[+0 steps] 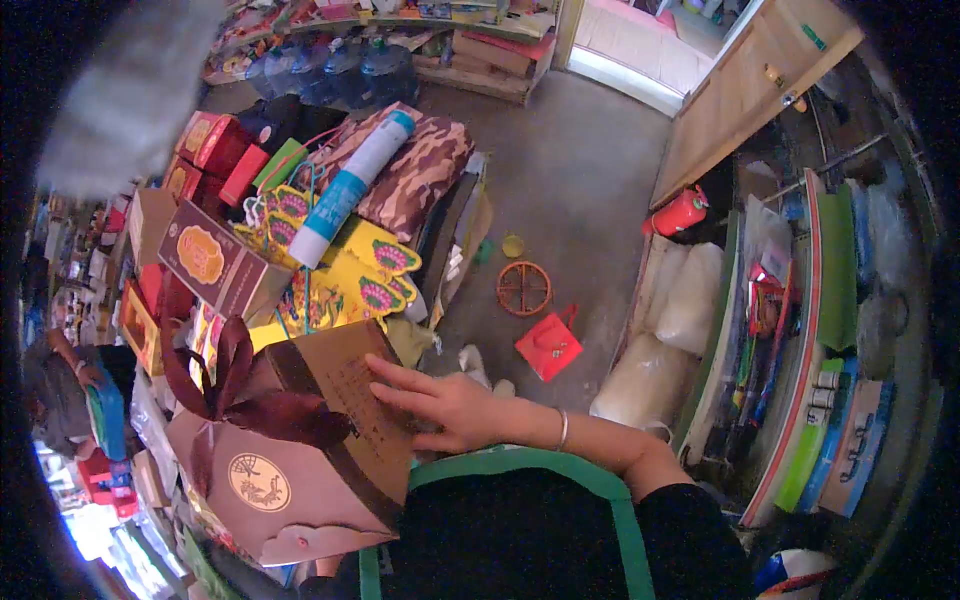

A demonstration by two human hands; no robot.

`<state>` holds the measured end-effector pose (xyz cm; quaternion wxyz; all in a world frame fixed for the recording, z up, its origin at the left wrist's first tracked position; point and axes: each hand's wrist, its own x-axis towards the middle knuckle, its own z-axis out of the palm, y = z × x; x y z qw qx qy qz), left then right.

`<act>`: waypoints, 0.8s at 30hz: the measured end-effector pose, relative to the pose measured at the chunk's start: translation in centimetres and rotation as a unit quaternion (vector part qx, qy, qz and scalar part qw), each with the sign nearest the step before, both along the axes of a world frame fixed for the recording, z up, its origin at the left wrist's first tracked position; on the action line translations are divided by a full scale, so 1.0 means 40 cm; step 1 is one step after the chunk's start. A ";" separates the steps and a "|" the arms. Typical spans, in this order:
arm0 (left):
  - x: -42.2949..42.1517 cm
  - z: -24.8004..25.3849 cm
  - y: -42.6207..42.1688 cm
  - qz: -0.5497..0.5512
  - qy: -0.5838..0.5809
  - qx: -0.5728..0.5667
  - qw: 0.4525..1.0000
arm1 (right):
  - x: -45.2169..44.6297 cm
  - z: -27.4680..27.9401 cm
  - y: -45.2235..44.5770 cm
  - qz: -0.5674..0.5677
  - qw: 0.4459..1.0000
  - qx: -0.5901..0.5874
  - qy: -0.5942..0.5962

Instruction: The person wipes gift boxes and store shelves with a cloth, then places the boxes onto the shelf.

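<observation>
A pinkish-brown gift box (320,490) with a dark ribbon bow (235,390) and a round gold emblem is close in front of my body, tilted. My right hand (445,408) lies against its brown printed side panel (345,385), fingers stretched out and apart. Only a sliver of skin shows below the box on my left side; my left hand and its fingers are hidden by the box. Just beyond stands a dark maroon carton (215,260) with an orange label, beside yellow printed packages (350,275).
A blue-and-white roll (350,190) lies on a camouflage bundle (425,170). On the floor are an orange ring (524,289) and a red bag (550,346). A fire extinguisher (680,212) stands by the open door (750,95). At left, another person's hand (88,375) is near a blue object.
</observation>
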<state>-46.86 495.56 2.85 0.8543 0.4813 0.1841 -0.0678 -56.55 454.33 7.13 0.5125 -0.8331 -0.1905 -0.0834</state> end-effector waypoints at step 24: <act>0.352 -0.180 -0.867 -0.133 0.031 -0.150 0.979 | 0.380 -0.087 -0.529 -0.021 0.999 -0.016 0.021</act>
